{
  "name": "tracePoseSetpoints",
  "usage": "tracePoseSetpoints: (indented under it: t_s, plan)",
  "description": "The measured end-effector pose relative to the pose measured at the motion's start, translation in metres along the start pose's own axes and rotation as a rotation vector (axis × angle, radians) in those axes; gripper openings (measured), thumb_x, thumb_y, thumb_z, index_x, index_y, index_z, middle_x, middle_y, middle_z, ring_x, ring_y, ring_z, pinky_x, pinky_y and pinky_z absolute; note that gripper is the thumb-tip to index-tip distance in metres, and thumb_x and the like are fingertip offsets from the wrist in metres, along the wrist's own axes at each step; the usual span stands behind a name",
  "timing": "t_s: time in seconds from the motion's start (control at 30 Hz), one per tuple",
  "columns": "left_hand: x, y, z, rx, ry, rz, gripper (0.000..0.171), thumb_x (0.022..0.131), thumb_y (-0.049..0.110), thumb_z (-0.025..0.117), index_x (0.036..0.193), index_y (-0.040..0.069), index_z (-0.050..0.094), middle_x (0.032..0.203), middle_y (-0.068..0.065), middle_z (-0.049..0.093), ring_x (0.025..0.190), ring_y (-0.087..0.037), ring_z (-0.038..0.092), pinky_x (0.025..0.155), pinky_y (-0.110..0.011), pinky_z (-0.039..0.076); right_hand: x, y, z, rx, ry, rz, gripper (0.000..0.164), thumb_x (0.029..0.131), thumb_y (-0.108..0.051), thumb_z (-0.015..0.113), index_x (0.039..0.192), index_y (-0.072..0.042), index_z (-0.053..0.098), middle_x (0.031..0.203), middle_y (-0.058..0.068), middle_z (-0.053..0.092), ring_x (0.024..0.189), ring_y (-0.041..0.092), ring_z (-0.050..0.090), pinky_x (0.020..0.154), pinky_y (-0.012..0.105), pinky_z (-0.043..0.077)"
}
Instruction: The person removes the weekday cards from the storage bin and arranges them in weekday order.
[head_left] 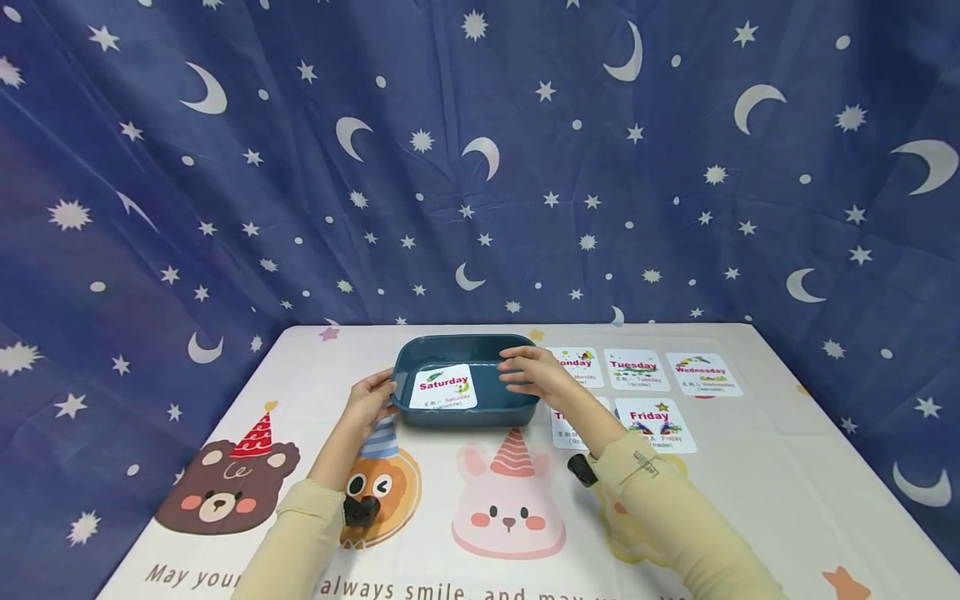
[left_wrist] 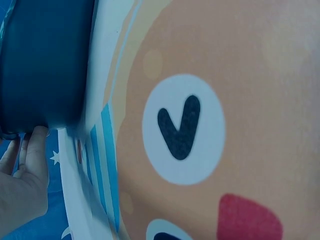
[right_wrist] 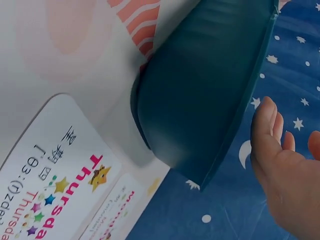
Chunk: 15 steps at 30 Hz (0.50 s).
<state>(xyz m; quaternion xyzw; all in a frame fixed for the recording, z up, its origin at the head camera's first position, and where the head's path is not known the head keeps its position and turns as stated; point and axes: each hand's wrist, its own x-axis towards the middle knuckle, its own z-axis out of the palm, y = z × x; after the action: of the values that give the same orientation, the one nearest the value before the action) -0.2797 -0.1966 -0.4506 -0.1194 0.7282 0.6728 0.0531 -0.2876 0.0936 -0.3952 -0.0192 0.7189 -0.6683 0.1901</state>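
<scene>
A dark teal plastic basin (head_left: 465, 417) sits toward the back of the table. Inside it, at the left, lies a white card reading "Saturday" (head_left: 444, 387). My left hand (head_left: 369, 402) holds the basin by its left end; in the left wrist view, its fingers (left_wrist: 35, 150) meet the basin's wall (left_wrist: 45, 65). Over the basin's right part, my right hand (head_left: 538, 372) is held with fingers spread and nothing in them. The right wrist view has that hand (right_wrist: 285, 160) apart from the basin's rim (right_wrist: 240, 117).
Right of the basin, cards form two rows: Monday (head_left: 585, 367), Tuesday (head_left: 636, 369) and Wednesday (head_left: 703, 374) behind, Thursday (head_left: 564, 429) and Friday (head_left: 656, 425) in front. My right forearm partly covers Thursday. A starry blue curtain (head_left: 480, 208) hangs behind the cartoon-print tablecloth (head_left: 435, 508).
</scene>
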Motion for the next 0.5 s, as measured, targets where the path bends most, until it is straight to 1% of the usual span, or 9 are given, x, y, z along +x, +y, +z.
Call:
tracePoseSetpoints:
  t_s: [0.07, 0.13, 0.27, 0.37, 0.5]
  plan:
    - [0.0, 0.0, 0.0, 0.001, 0.0, -0.004, 0.046, 0.098, 0.007, 0.041, 0.143, -0.001, 0.035, 0.142, -0.023, 0.041, 0.123, -0.033, 0.046, 0.077, -0.022, 0.054, 0.003, 0.001, 0.002, -0.003, 0.001, 0.013, 0.037, 0.1, -0.015, 0.041, 0.134, -0.001, 0.047, 0.132, 0.025, 0.051, 0.12, 0.038, 0.052, 0.089, 0.033, 0.054]
    - [0.0, 0.0, 0.0, 0.003, 0.002, -0.009, 0.046, 0.098, 0.008, 0.041, 0.143, -0.001, 0.034, 0.143, -0.023, 0.041, 0.124, -0.033, 0.046, 0.083, -0.026, 0.055, 0.006, 0.001, 0.004, -0.014, 0.001, 0.017, 0.037, 0.1, -0.014, 0.043, 0.134, 0.0, 0.046, 0.132, 0.025, 0.052, 0.119, 0.037, 0.053, 0.088, 0.033, 0.054]
    - [0.0, 0.0, 0.0, 0.003, 0.005, -0.012, 0.046, 0.099, 0.008, 0.04, 0.144, 0.0, 0.034, 0.143, -0.023, 0.041, 0.126, -0.033, 0.045, 0.095, -0.036, 0.051, 0.012, 0.002, 0.007, -0.035, -0.014, 0.027, 0.04, 0.098, -0.013, 0.045, 0.135, 0.002, 0.045, 0.133, 0.025, 0.051, 0.12, 0.037, 0.053, 0.09, 0.034, 0.054]
    - [0.001, 0.001, 0.0, -0.001, 0.005, -0.011, 0.046, 0.099, 0.008, 0.04, 0.144, 0.0, 0.034, 0.143, -0.023, 0.041, 0.126, -0.033, 0.045, 0.098, -0.039, 0.049, 0.017, 0.002, 0.011, -0.052, -0.018, 0.041, 0.04, 0.097, -0.012, 0.047, 0.134, 0.003, 0.045, 0.133, 0.026, 0.051, 0.119, 0.037, 0.053, 0.091, 0.036, 0.053]
    - [0.0, 0.001, -0.001, -0.002, 0.001, -0.014, 0.046, 0.099, 0.008, 0.04, 0.144, 0.0, 0.034, 0.143, -0.023, 0.04, 0.127, -0.034, 0.044, 0.098, -0.038, 0.049, 0.024, 0.003, 0.017, -0.073, -0.023, 0.083, 0.039, 0.098, -0.013, 0.047, 0.134, 0.002, 0.046, 0.133, 0.026, 0.051, 0.118, 0.036, 0.055, 0.09, 0.038, 0.054]
